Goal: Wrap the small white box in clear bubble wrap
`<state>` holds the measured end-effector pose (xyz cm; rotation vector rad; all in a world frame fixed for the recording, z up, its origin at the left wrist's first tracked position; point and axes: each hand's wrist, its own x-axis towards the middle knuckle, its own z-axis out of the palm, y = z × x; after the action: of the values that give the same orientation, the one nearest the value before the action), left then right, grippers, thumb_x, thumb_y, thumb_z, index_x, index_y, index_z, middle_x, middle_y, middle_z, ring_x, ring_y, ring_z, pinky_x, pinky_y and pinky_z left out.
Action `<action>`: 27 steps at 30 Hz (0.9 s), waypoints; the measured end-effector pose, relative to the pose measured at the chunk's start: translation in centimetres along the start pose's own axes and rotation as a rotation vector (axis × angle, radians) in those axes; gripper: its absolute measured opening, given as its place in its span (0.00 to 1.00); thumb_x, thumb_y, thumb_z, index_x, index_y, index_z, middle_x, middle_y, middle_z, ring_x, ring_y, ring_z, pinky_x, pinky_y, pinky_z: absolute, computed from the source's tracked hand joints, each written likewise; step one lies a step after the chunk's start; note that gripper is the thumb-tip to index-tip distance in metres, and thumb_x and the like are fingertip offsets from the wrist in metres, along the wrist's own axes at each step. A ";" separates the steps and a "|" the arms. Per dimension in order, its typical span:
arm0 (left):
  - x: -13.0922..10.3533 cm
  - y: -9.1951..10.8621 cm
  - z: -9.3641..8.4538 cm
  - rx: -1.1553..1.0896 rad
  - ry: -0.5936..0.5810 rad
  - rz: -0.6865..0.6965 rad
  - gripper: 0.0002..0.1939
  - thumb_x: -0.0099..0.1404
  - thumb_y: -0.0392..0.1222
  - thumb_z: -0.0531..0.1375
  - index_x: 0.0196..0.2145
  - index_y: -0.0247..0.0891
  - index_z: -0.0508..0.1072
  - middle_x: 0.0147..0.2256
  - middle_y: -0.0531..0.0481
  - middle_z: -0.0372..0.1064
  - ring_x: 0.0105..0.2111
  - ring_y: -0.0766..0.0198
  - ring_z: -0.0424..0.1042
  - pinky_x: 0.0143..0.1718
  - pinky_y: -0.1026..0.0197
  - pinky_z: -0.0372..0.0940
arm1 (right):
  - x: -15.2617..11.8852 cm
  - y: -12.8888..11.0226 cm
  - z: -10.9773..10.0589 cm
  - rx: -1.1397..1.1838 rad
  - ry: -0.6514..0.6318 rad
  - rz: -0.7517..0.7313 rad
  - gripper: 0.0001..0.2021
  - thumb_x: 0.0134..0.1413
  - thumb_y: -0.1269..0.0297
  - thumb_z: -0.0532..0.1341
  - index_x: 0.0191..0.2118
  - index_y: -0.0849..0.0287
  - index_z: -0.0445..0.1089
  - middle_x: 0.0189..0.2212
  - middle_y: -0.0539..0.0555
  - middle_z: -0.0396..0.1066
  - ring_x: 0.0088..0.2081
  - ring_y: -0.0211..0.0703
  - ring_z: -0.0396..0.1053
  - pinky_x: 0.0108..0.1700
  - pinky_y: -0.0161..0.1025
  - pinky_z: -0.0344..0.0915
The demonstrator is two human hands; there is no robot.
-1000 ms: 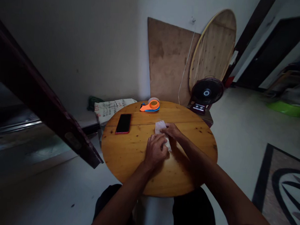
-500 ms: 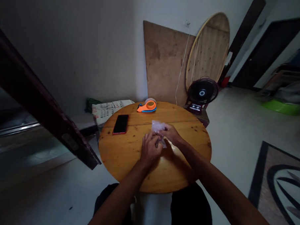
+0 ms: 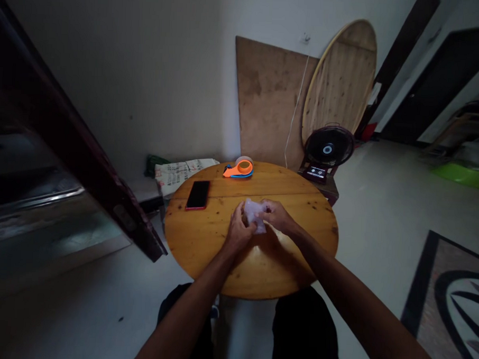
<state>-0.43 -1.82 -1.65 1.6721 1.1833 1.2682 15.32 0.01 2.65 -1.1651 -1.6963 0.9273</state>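
Between my two hands is a small piece of translucent, pale lilac plastic wrap [image 3: 255,207], which looks like bubble wrap, above the round wooden table [image 3: 197,241]. My left hand [image 3: 239,230] grips its left and lower edge, thumb toward the front. Fingers of my right hand [image 3: 276,216] pinch the wrap from the right side. Whether anything lies inside the wrap, I cannot tell. Beyond my hands, near the table's far edge, lies an orange and blue tape dispenser [image 3: 240,169] with a roll of tape on it.
A black-screened phone with a red edge [image 3: 198,194] lies at the table's left. Behind the table's right side stands a dark fan [image 3: 328,147]. A brown board [image 3: 270,96] and a round wooden top [image 3: 341,78] lean on the wall. A dark beam [image 3: 104,179] slants at left.
My left hand has gone from lying over the wrap to holding its left side, fingers more upright. The wrap now shows wider between both hands. The view has shifted slightly.
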 end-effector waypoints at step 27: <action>0.6 0.0 -1.2 -0.303 -0.186 -0.083 0.05 0.52 0.35 0.57 0.29 0.37 0.64 0.33 0.53 0.66 0.32 0.68 0.65 0.32 0.68 0.62 | -5.1 0.1 0.3 -0.459 -0.052 -0.343 0.14 0.48 0.66 0.60 0.43 0.57 0.68 0.49 0.59 0.72 0.50 0.49 0.70 0.52 0.46 0.64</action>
<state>-1.56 -1.23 -1.14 1.4668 0.8917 1.1490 16.11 -4.81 1.25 -1.0880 -2.1379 0.3677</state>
